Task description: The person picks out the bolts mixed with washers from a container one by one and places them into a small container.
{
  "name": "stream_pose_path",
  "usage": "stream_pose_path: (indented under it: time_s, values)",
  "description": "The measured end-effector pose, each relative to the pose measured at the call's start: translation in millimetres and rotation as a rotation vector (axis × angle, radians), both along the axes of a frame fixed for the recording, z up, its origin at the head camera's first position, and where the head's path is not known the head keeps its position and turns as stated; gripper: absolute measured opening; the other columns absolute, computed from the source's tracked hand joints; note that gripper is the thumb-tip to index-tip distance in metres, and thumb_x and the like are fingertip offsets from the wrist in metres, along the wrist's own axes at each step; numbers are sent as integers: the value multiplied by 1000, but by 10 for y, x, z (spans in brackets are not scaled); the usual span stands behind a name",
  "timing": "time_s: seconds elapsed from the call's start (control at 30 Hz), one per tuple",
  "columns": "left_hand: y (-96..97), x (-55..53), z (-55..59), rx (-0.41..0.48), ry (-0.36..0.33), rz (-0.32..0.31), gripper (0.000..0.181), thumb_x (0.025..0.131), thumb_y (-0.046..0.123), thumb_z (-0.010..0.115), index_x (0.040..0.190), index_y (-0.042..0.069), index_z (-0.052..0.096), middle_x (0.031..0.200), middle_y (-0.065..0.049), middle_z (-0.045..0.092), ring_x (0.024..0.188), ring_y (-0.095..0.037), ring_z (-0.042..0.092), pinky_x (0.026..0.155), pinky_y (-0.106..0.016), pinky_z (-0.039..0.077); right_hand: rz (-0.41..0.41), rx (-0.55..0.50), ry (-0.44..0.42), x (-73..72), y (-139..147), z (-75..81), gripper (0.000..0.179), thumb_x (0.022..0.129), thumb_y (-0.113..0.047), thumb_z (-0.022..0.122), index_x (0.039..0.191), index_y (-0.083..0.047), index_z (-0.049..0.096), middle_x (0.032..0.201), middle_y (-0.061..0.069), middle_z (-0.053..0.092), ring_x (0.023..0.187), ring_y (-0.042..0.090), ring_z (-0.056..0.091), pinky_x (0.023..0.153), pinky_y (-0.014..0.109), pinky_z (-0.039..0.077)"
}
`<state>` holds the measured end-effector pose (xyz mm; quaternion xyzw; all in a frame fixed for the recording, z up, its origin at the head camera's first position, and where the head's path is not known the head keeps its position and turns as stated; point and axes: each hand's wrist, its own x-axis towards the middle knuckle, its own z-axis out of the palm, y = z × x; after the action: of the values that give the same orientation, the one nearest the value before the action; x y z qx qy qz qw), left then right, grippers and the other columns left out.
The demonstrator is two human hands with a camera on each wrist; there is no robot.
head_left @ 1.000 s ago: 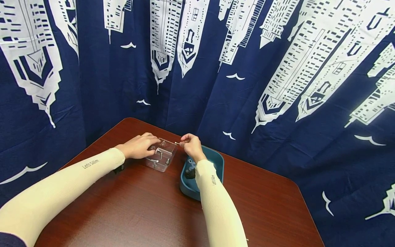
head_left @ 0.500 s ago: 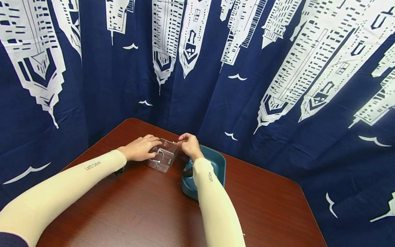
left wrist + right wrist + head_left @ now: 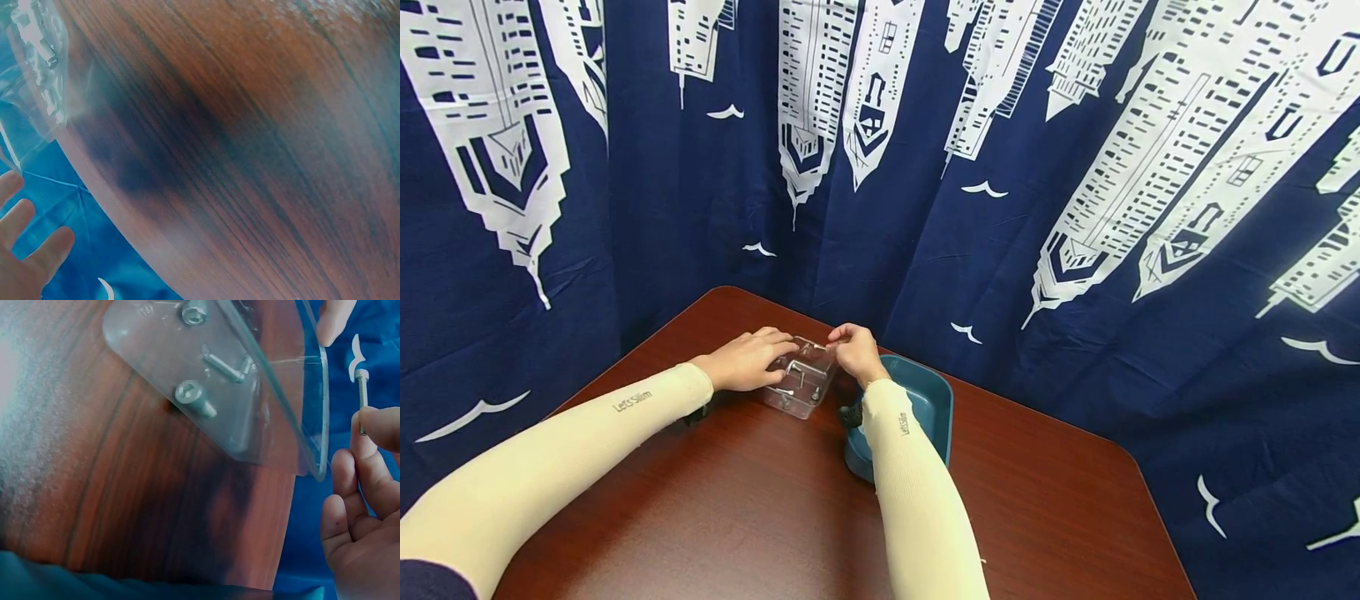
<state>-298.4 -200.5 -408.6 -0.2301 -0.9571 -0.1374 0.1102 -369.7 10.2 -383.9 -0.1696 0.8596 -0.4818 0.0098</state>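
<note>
In the head view my left hand [image 3: 748, 360] lies over the left part of a clear plastic box [image 3: 795, 407], its fingers spread. The left wrist view catches several of these fingers, and the box's edge [image 3: 65, 94] at upper left. My right hand [image 3: 857, 352] is at the box's far right corner. Its thumb and fingers pinch a silver socket-head bolt [image 3: 363, 394], head up, just beyond the box wall in the right wrist view. Inside the divided box lie several metal bolts, one [image 3: 192, 395] near its corner.
A blue-green bin [image 3: 950, 417] stands right of the box, partly beneath my right forearm, which hides much of its inside. The brown table [image 3: 722, 500] reaches towards me. A dark blue patterned curtain [image 3: 865, 258] hangs right behind the table's far edge.
My right hand has moved slightly left, bringing the pinched bolt from beside the box to its far right corner. My left hand stays on the box. The head view has shifted slightly.
</note>
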Motion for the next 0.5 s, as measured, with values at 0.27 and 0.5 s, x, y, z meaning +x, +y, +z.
stream_pose_path:
  time_s: [0.27,0.5]
  values:
    - [40,26,39,10,-26,-2,54,90,24,68,139,5,58,144,-17,56,132,-34,48,106,-57,43,-18,24,-21,14,-1,-23,19,77,8,71,96,5,69,75,6,66,67,12,53,59,21,42]
    - [39,14,60,2,-3,3,53,91,23,69,139,5,58,143,-16,56,131,-34,48,105,-57,44,-15,24,-16,-3,-6,-12,17,78,5,73,95,4,70,69,-3,57,68,13,52,61,22,41]
